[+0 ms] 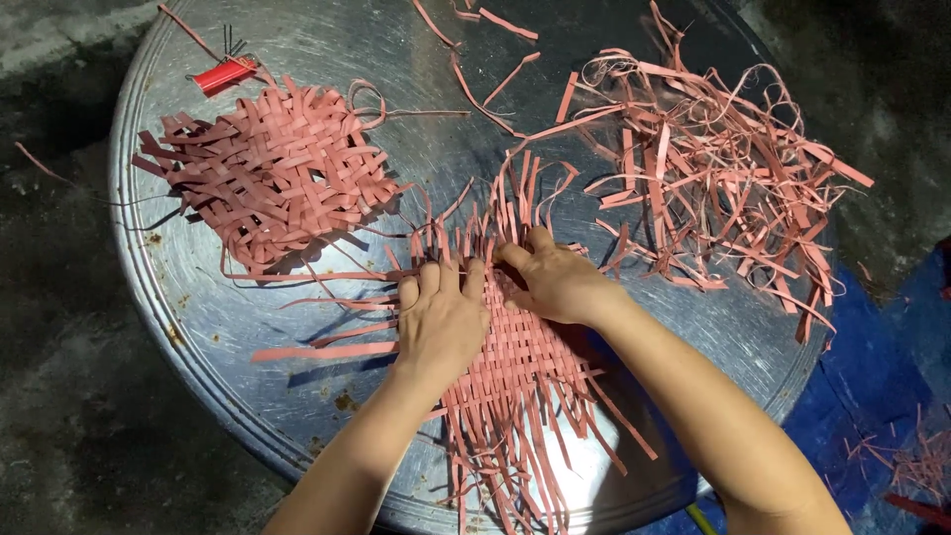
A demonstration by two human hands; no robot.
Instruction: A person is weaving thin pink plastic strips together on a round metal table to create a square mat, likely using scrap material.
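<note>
A partly woven mat of flat pink strips [515,367] is observed at the middle of a round scratched metal tray [198,327]. It is pressed flat by the left hand [441,322], fingers together and extended. One strip at its upper edge is pinched by the right hand [555,282]. A finished woven pink mat [272,173] lies upper left; loose pink strips [703,168] are heaped upper right.

tray: round metal tray [248,367] on dark floor
mat: finished woven pink mat [272,173], upper left
strips: loose pink heap [713,188], upper right
tool: red tool [226,74] by far rim
cloth: blue [872,386], right
</note>
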